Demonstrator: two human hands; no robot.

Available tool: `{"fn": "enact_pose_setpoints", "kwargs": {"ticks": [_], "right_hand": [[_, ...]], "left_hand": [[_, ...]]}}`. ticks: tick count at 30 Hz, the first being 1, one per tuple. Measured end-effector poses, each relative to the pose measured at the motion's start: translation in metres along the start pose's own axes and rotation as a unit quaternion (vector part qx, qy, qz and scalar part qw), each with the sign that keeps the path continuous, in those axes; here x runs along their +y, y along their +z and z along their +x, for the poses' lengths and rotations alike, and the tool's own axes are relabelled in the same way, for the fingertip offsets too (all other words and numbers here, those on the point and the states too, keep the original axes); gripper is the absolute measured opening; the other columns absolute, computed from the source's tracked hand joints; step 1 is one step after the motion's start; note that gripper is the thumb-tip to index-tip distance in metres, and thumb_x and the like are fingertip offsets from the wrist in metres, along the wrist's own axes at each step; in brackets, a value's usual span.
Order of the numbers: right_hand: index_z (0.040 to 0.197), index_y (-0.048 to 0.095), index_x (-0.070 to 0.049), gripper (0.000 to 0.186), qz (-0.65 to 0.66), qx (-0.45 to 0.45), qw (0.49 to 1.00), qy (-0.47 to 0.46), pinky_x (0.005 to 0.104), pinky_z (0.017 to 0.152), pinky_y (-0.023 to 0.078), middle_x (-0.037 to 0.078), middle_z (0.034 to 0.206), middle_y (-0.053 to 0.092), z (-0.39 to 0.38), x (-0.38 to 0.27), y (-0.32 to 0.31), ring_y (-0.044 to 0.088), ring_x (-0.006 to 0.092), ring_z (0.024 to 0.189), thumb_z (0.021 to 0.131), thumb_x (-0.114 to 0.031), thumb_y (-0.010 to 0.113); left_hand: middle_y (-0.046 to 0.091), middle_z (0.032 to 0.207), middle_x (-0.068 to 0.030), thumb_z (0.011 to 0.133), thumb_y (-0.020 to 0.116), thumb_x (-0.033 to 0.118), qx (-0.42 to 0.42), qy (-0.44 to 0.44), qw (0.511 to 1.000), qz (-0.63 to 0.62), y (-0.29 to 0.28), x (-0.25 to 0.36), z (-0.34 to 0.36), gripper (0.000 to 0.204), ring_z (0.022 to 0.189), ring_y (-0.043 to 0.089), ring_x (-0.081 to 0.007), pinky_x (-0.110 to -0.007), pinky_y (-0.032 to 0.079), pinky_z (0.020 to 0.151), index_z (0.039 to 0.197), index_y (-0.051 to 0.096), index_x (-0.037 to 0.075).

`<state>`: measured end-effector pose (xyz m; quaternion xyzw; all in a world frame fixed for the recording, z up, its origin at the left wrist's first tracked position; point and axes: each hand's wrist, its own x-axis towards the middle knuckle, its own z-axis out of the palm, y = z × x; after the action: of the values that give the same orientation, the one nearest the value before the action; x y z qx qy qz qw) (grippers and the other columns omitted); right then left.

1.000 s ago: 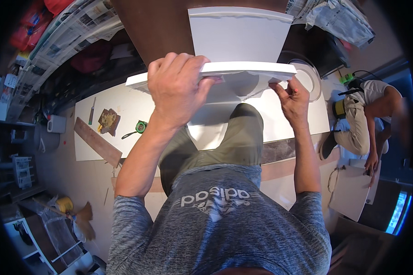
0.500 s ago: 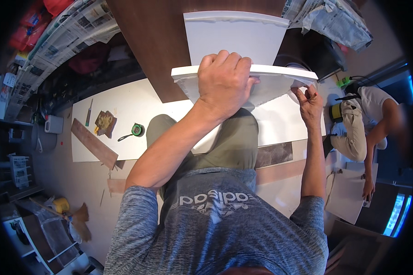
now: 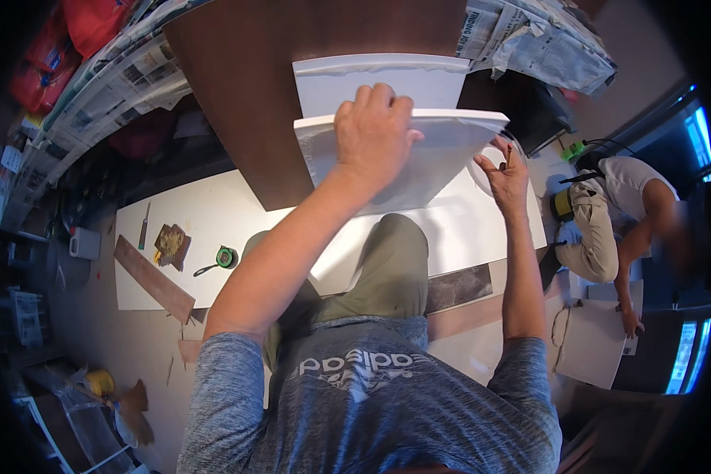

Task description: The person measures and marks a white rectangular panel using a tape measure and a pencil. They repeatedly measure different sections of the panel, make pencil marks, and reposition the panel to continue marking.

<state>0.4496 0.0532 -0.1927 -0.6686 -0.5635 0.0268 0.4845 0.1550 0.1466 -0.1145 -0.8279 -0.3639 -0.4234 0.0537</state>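
Observation:
A white panel stands tilted before me, with clear film or tape along its face and edge. My left hand holds it by the upper edge, fingers over the top and thumb on the near side. At the panel's right end my right hand is closed on a pale roll of tape, partly hidden by the fingers. A slim reddish-brown stick shows between those fingers; its kind is unclear. Behind stands another white panel, leaning against a large brown board.
On the white board underneath lie a green tape measure, a narrow tool, a brown scrap piece and a wooden strip. Another person crouches at the right, one hand on a pale panel. A broom is lower left.
The held panel has tilted, showing more of its near face. My right hand has moved slightly left and down beside its end. The whole view has shifted a little.

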Motion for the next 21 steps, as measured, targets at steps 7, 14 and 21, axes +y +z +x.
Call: {"fn": "enact_pose_setpoints", "kwargs": {"ticks": [7,14,21], "right_hand": [[0.115,0.078,-0.002,0.029,0.065,0.012,0.988,0.138,0.0278,0.068,0.052,0.008,0.108,0.082,-0.089,-0.040,0.047,0.060,0.0121,0.067,0.094,-0.019,0.089],[0.107,0.081,-0.002,0.027,0.009,-0.112,0.986,0.123,0.0411,0.082,0.061,0.014,0.100,0.078,-0.175,-0.052,0.073,0.077,0.0337,0.091,0.096,-0.027,0.085],[0.124,0.075,-0.005,0.047,-0.105,-0.217,0.959,0.151,0.0516,0.087,0.062,0.019,0.119,0.070,-0.219,-0.038,0.088,0.075,0.0395,0.102,0.094,-0.040,0.082]], "left_hand": [[0.067,0.109,-0.0030,0.073,0.097,0.030,-0.007,-0.001,1.000,0.008,0.033,-0.044,0.041,0.046,0.108,0.063,-0.0257,-0.044,0.047,0.094,0.112,0.079,0.015],[0.063,0.133,-0.0058,0.078,0.096,0.038,-0.022,0.009,0.996,0.084,0.031,-0.053,0.054,0.066,0.128,0.056,-0.0298,-0.051,0.041,0.110,0.136,0.073,0.015],[0.060,0.153,-0.0151,0.080,0.095,0.040,0.009,0.041,0.997,0.063,0.000,-0.069,-0.002,0.090,0.142,0.054,-0.0359,-0.059,0.036,0.122,0.156,0.057,0.010]]}}
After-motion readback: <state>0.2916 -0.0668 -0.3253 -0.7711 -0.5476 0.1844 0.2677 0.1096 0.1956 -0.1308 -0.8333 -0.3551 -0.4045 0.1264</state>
